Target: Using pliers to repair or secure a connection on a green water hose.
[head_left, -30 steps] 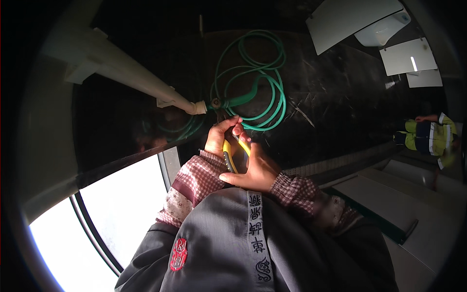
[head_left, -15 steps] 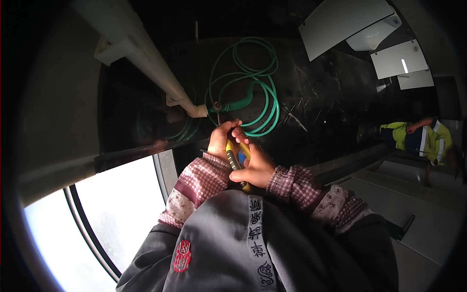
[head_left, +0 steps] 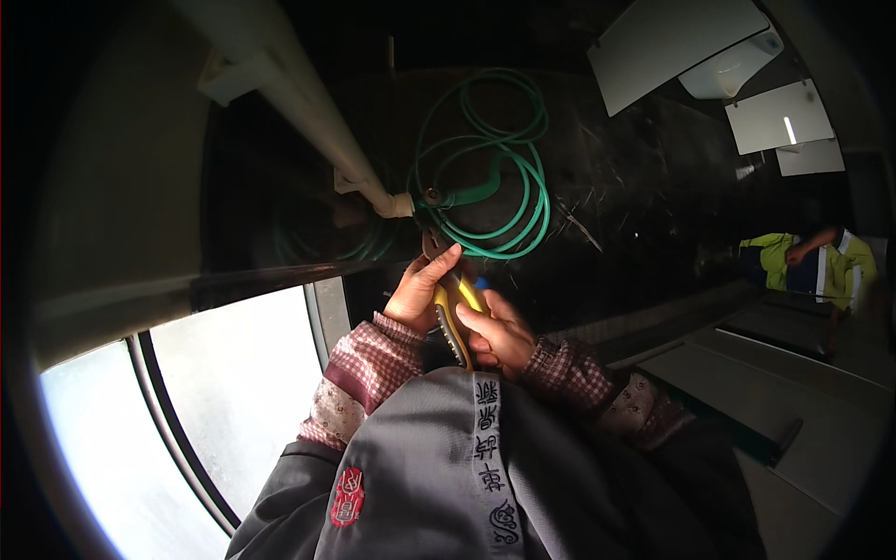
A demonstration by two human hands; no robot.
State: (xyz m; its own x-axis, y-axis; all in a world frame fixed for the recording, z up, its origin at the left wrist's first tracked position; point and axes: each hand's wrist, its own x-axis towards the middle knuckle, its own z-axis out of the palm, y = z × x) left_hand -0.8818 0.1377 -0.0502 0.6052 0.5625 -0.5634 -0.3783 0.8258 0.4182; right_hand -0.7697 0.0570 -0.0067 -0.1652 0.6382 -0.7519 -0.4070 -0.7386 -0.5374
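Pliers with yellow and dark handles are between my two hands, in front of my chest. My left hand is closed around their upper part, thumb laid along it near the dark jaws. Lower down, my right hand closes on the handles, which stand somewhat apart. A small blue thing shows beside the right fingers; its kind is unclear. The jaws point toward a round metal fitting, where a green hose meets the end of a white pipe. Whether the jaws hold anything is too dark to tell.
The hose lies in loose coils on a dark, scratched surface. A bright window is at the left. White panels and a urinal stand far right. Another person in a yellow-green vest is at the right.
The pliers' jaws now show beyond my left hand, whose thumb lies along them. My right hand has shifted slightly right and its grip has changed. The view has turned a little.
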